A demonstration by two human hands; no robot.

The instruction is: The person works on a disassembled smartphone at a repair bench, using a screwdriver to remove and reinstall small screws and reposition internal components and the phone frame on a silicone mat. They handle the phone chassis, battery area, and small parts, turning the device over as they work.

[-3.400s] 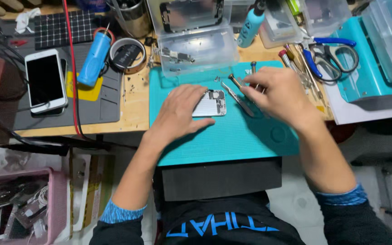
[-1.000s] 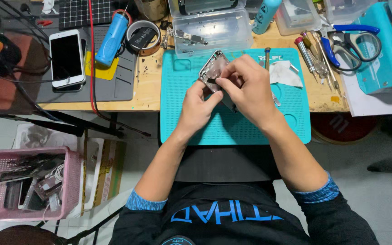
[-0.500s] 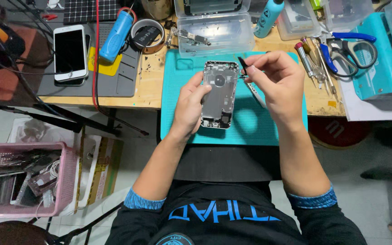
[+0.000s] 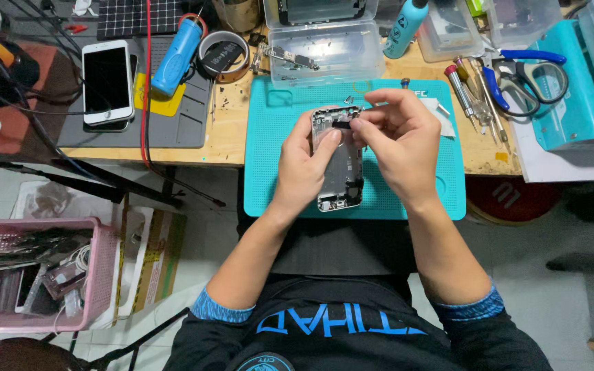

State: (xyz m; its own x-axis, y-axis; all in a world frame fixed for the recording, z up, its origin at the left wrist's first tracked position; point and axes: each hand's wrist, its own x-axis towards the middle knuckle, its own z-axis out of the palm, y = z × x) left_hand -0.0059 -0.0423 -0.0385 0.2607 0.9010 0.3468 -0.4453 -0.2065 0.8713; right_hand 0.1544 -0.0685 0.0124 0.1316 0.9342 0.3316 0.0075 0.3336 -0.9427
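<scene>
two surfaces: i see a wooden counter [image 4: 228, 130] carrying a teal mat [image 4: 269, 185] and a grey mat [image 4: 187, 117].
room: pale tiled floor below, a pink basket [image 4: 32, 275] of parts at lower left.
clutter: white phone [image 4: 106, 81], blue cylinder [image 4: 177, 48], clear box [image 4: 324, 51], scissors [image 4: 527, 75].
phone shell [image 4: 342, 172]: silver, opened, insides showing, held upright over the teal mat.
left hand [image 4: 304, 168]: curled round the shell's left edge, thumb on its upper part.
right hand [image 4: 397, 141]: fingertips pinched together at the shell's top; i cannot tell on what.
</scene>
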